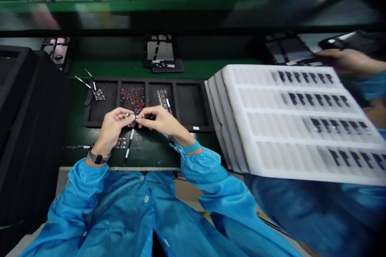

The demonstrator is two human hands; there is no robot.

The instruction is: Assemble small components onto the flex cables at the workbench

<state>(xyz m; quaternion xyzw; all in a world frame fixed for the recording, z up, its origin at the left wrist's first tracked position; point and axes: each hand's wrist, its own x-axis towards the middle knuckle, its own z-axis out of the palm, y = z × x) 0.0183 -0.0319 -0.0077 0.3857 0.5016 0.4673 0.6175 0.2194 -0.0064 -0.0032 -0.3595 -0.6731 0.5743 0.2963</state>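
My left hand (113, 125) pinches a small circuit board (130, 116) between thumb and fingertips, over the front edge of a black foam tray (146, 104). A black-and-white flex strip (130, 143) hangs down below the board. My right hand (159, 120) has its thumb and fingertips closed at the board's right edge; what they pinch is too small to make out. Behind my hands, one tray compartment holds many tiny parts with red wires (134, 97). Small boards with strips (98, 94) lie in the left compartment, and more boards (163, 98) in another.
White slotted trays (250, 128) with rows of dark parts are stacked at the right. A co-worker's blurred hand (352, 62) is beyond them. Black cases (24, 128) stand at the left. Another board (121, 142) lies on the green bench; a device frame (159, 52) rests behind the tray.
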